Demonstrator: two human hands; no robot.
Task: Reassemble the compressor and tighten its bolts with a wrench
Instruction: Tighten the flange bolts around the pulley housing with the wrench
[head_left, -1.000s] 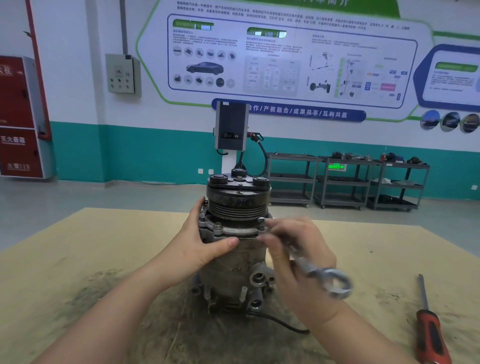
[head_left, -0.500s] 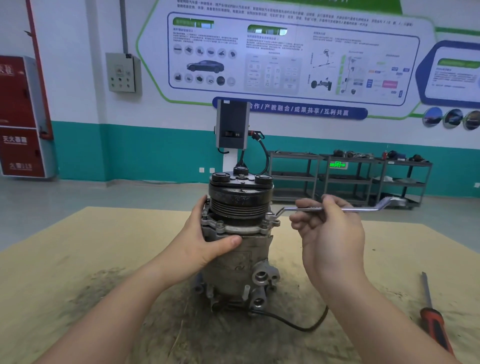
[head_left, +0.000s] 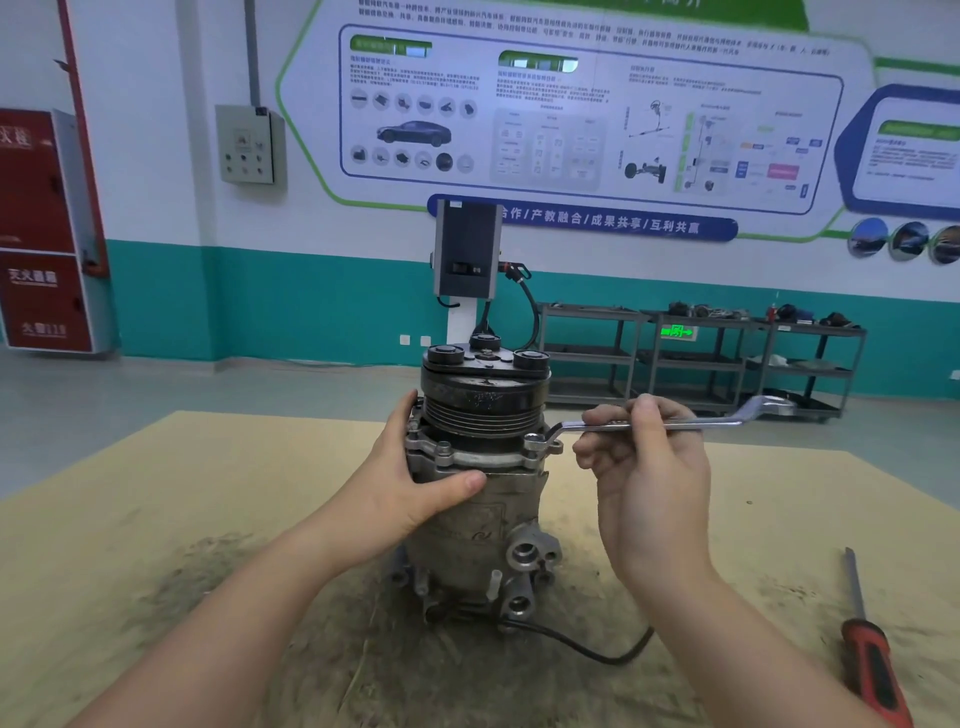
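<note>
The compressor (head_left: 483, 525) stands upright on the wooden table (head_left: 156, 499), its black pulley on top. My left hand (head_left: 415, 483) grips the grey body just below the flange, thumb across the front. My right hand (head_left: 644, 467) holds the shaft of a silver ring wrench (head_left: 675, 423). The wrench lies level and points right. Its ring end sits over a flange bolt (head_left: 537, 442) at the front right of the compressor.
A red-handled screwdriver (head_left: 867, 649) lies on the table at the right. A black cable (head_left: 587, 649) trails from the compressor's base toward me. Dirt marks the table around the compressor. Metal shelving stands far behind.
My right hand swung the wrench from pointing down toward me to level and pointing right, with its ring end kept at the front-right flange bolt. My left hand stayed on the compressor.
</note>
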